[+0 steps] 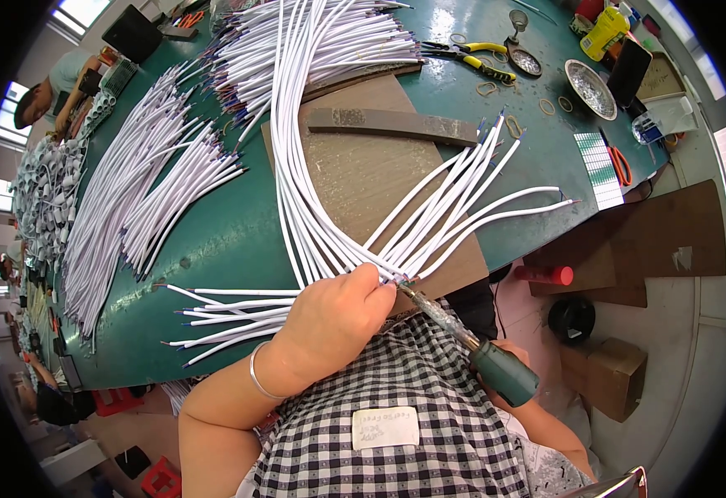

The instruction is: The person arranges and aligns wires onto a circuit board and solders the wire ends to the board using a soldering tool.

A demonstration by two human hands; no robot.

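My left hand [338, 319], with a silver bangle at the wrist, is closed in a pinch at the near edge of the board. Its fingers grip a white cable's end, which is mostly hidden by the fingertips. A bundle of white cables [296, 166] arches down to this hand, with stripped ends fanning out left and right. My right hand [512, 355] is wrapped round the green handle of a soldering iron [504, 369], partly behind it. The iron's metal shaft slants up to the left, its tip right beside my left fingertips.
A brown board [363, 183] lies on the green table [213, 232], bearing a dark metal bar [392, 126]. More cable bundles [122, 199] lie left and at the back. Pliers [471, 58], a metal dish [591, 89] and orange-handled scissors [620, 166] are right. Another person [64, 83] sits far left.
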